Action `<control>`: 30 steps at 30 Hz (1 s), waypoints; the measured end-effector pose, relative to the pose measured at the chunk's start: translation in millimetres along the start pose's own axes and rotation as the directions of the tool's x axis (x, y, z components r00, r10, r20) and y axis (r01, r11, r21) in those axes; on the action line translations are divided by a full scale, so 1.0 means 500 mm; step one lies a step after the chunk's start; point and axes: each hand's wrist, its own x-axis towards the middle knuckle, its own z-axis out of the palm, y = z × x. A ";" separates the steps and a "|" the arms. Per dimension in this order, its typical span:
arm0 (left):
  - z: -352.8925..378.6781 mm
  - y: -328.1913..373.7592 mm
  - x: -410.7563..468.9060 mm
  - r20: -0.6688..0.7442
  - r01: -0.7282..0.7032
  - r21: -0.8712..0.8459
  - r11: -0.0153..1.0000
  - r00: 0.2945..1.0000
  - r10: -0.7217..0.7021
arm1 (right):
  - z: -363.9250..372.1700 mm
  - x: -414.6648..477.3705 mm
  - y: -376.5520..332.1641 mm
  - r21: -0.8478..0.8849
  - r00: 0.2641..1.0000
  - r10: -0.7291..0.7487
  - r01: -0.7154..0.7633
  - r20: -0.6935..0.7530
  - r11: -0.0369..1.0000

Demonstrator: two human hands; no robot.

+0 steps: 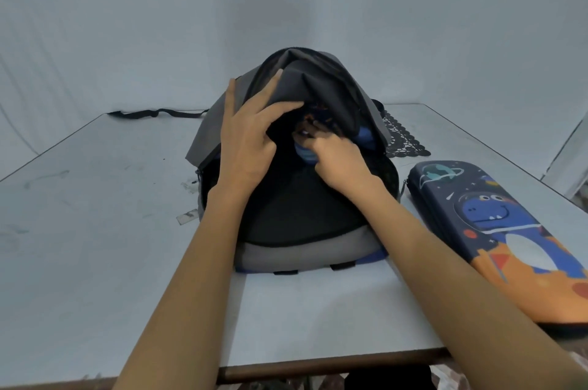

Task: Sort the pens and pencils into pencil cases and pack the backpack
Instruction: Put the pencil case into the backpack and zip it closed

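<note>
A grey and black backpack (296,249) lies on the table with its main flap raised. My left hand (251,135) holds the flap up, fingers spread over the dark fabric and thumb tucked under its edge. My right hand (337,160) reaches into the opening, its fingers curled round a blue pencil case (305,152) that is mostly hidden inside the bag. A second pencil case (509,237), dark blue and orange with a cartoon dinosaur, lies closed on the table to the right of the backpack.
The white table (95,214) has scuffed marks on its left half. A black strap (152,113) trails off the far left edge. A black lace mat (404,138) lies behind the backpack on the right. A pale wall stands behind.
</note>
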 end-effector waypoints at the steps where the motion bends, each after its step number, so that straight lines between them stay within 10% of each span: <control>1: 0.001 0.000 0.001 0.000 -0.005 -0.004 1.000 1.000 0.005 | 0.006 0.006 0.004 -0.006 1.000 0.000 0.000 0.003 1.000; 10: 0.003 0.004 0.002 -0.001 -0.013 0.019 1.000 1.000 0.013 | 0.033 -0.021 -0.033 -0.132 0.904 -0.117 0.068 -0.412 0.989; 30: 0.002 0.006 -0.003 0.037 0.021 -0.017 1.000 0.999 -0.021 | 0.060 -0.012 -0.017 0.086 0.948 0.227 -0.252 0.223 0.964</control>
